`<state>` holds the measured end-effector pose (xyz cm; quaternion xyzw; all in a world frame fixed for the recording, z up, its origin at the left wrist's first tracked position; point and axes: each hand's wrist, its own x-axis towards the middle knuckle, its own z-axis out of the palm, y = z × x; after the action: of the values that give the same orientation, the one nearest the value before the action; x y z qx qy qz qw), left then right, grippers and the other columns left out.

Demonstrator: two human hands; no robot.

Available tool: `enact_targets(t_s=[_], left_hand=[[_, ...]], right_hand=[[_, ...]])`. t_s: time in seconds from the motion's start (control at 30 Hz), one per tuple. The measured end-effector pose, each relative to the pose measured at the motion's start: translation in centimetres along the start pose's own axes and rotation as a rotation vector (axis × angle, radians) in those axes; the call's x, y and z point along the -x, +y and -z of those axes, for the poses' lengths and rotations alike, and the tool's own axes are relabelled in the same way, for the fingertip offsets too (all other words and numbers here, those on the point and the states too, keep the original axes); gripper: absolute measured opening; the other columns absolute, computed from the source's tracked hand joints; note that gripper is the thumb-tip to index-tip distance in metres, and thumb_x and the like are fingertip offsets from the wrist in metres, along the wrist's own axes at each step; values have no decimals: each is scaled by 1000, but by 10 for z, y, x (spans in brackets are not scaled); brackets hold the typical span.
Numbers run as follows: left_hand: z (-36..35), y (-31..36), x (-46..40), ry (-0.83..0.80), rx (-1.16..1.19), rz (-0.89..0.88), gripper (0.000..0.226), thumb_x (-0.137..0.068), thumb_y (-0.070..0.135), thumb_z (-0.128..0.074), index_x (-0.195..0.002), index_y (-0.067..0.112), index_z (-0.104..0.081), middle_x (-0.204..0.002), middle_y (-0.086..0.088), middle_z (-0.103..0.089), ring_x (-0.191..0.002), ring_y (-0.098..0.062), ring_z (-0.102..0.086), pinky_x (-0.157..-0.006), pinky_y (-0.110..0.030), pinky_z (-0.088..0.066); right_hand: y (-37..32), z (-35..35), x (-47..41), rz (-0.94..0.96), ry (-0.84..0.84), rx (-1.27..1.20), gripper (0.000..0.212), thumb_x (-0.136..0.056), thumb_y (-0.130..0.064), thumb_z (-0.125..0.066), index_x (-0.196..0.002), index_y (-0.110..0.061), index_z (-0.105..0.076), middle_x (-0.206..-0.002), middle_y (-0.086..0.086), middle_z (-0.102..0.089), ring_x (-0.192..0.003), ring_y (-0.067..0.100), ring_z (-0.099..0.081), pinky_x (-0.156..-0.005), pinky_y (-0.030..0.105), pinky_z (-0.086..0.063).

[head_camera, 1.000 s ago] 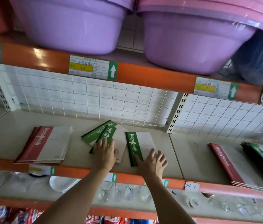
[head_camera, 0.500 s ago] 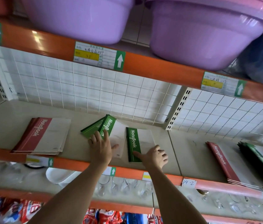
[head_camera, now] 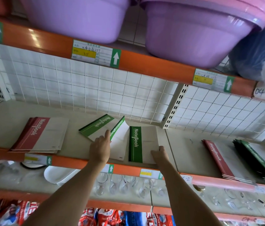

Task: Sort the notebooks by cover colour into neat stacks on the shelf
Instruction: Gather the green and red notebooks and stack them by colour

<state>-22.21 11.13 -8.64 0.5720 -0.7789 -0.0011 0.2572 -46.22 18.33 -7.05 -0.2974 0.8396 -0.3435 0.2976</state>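
Middle shelf (head_camera: 73,110), head view: three green notebooks lying loose between the two hands, a red stack (head_camera: 42,136) squared off well to the left, further red-and-green stacks (head_camera: 236,160) well apart on the right bay. Left hand (head_camera: 100,148) laid on the middle green notebook (head_camera: 119,139), index finger (head_camera: 107,133) extended along its green band, that band lifted and tilted on edge; fingers mostly straight, pressing rather than gripping. Right hand (head_camera: 160,154) at the right edge of the squared green notebook (head_camera: 142,144), fingers curled over that edge, thumb side not visible. Long axis of the squared notebook running front to back; far green notebook (head_camera: 96,126) skewed, band pointing back and right, partly under the middle one. Nearer hand for the skewed pair: the left. Coming move, as judged: rotation of the skewed pair parallel to the squared one, then sliding together. Undersides, notebook count per stack and right-hand fingertips hidden; far right stacks cut off by the frame edge
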Motion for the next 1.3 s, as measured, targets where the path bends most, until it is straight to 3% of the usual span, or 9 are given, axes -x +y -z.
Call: enact_targets(t_s=[0.07, 0.17, 0.3, 0.47, 0.67, 0.8, 0.97, 1.1, 1.3], left_hand=[[2, 0, 1, 17, -10, -34, 60, -60, -3, -83, -106, 12, -46, -52, -7, -52, -41, -28, -54, -35, -27, -39], [12, 7, 0, -41, -27, -27, 69, -58, -7, -76, -116, 12, -43, -51, -6, -54, -38, -27, -53, -36, -27, -41], [21, 29, -7, -133, -47, -14, 66, -89, 6, -53, -149, 10, -26, -90, -9, -69, -78, -30, -68, -63, -35, -48], [29, 64, -16, -131, 108, 11, 40, -92, 6, -52, -130, 5, -43, -100, -12, -69, -89, -34, -68, -72, -39, -52], [30, 115, -21, -175, 249, 58, 32, -93, 13, -53, -124, 12, -47, -103, -14, -69, -94, -35, -67, -71, -38, -49], [26, 166, -22, -211, 286, 32, 29, -93, 16, -51, -121, 13, -47, -104, -15, -68, -94, -36, -66, -73, -38, -49], [14, 254, -30, -240, 324, -64, 31, -95, 15, -46, -126, 13, -46, -113, -17, -67, -102, -38, -64, -79, -40, -48], [-1, 329, -21, -282, 322, -134, 31, -96, 15, -45, -127, 13, -44, -111, -17, -67, -98, -37, -65, -72, -37, -46], [-21, 440, -9, -341, 368, -140, 33, -93, 16, -47, -126, 14, -49, -113, -16, -66, -102, -37, -63, -77, -37, -47]], right_hand=[[1, 7, 4, 8, -40, -125, 24, -88, -3, -47, -110, -12, -47, -111, 18, -58, -97, 34, -58, -85, 48, -56], [2, 17, 12, 31, -72, -205, 23, -91, 2, -41, -108, -12, -44, -103, 14, -55, -87, 29, -56, -66, 33, -53], [2, 33, 22, 43, -97, -306, 25, -95, 4, -35, -113, -12, -40, -102, 17, -55, -79, 26, -56, -60, 31, -52], [7, 57, 41, -6, -72, -438, 25, -98, -3, -35, -113, -22, -40, -105, 16, -57, -81, 35, -65, -50, 43, -60], [11, 90, 49, 48, 153, -494, 24, -97, 1, -33, -110, -16, -45, -94, 12, -56, -69, 32, -60, -34, 37, -53], [27, 134, 44, 62, 280, -437, 33, -91, 3, -38, -112, -19, -51, -104, 16, -64, -78, 38, -66, -50, 51, -59], [56, 213, 37, 60, 418, -406, 39, -85, 0, -39, -114, -19, -56, -104, 14, -62, -77, 32, -64, -48, 41, -58], [86, 277, 30, 28, 535, -314, 29, -72, -9, -44, -96, -21, -55, -98, 14, -68, -86, 35, -63, -77, 50, -57], [136, 353, 6, 7, 563, -394, 36, -78, -1, -44, -104, -23, -56, -95, 10, -63, -75, 34, -66, -49, 48, -59]])
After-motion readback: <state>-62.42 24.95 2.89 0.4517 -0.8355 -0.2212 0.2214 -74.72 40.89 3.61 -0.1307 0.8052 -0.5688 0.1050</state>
